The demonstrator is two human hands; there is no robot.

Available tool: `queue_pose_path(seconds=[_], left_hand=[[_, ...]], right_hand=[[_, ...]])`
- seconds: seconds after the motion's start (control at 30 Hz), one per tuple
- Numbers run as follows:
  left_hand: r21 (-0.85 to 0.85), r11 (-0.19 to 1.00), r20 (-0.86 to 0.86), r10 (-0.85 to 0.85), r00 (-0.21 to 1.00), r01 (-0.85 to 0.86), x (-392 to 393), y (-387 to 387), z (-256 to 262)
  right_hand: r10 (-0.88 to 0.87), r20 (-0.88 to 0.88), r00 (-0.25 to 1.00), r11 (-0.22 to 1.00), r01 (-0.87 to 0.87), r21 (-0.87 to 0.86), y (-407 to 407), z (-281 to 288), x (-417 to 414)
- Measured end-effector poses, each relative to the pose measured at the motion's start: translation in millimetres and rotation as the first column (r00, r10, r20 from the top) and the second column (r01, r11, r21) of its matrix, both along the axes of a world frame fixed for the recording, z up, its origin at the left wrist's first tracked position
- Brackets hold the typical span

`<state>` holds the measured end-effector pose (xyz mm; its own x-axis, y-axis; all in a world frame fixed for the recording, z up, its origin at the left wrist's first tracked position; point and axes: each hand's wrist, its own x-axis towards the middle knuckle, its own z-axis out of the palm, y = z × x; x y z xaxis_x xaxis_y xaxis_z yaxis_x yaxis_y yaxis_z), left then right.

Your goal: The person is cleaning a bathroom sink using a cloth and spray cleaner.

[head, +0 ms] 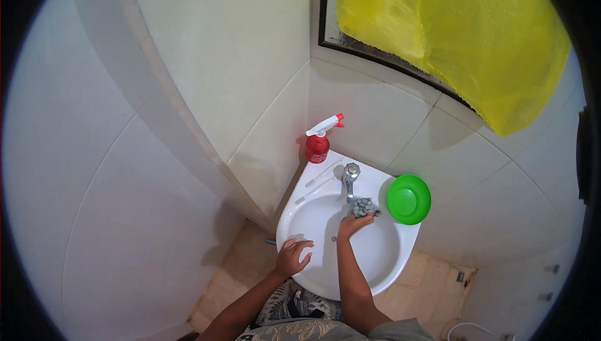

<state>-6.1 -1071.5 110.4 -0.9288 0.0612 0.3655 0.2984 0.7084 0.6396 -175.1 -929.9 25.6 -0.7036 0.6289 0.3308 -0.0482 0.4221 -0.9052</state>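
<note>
My right hand [356, 224] holds a crumpled grey patterned cloth [362, 206] over the back of the white washbasin [308, 282], just below the spout of the chrome tap [350, 179]. At the basin's left rim is my left hand [295, 257], its fingers apart and nothing in it. A red spray bottle [318, 148] with a white and red trigger head stands upright on the back corner. On the right ledge sits a green plastic bowl [409, 199]. Two slim whitish sticks, perhaps toothbrushes [315, 190], lie left of the tap.
Tiled walls [366, 101] meet in a corner behind the basin. A dark-framed mirror or window [375, 57], partly covered by a yellow plastic sheet [450, 35], hangs above. Below, the brown tiled floor [427, 284] has a small drain [460, 276] at the right.
</note>
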Motion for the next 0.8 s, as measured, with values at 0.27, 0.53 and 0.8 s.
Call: queue_pose_path(seconds=[0.27,0.53,0.8], left_hand=[[0.155,0.987,-0.043,-0.023,0.999,0.029,0,-12,7],[-0.109,0.963,-0.010,-0.250,0.968,0.247,-34,-41,10],[-0.142,0.939,-0.066,-0.325,0.943,0.314,-36,-46,0]], right_hand=[[0.748,0.048,0.662,0.640,-0.738,0.216,-79,-12,86],[0.586,-0.068,0.808,0.798,-0.589,-0.128,-71,2,30],[0.362,0.051,0.931,0.930,-0.357,-0.091,-77,-12,35]])
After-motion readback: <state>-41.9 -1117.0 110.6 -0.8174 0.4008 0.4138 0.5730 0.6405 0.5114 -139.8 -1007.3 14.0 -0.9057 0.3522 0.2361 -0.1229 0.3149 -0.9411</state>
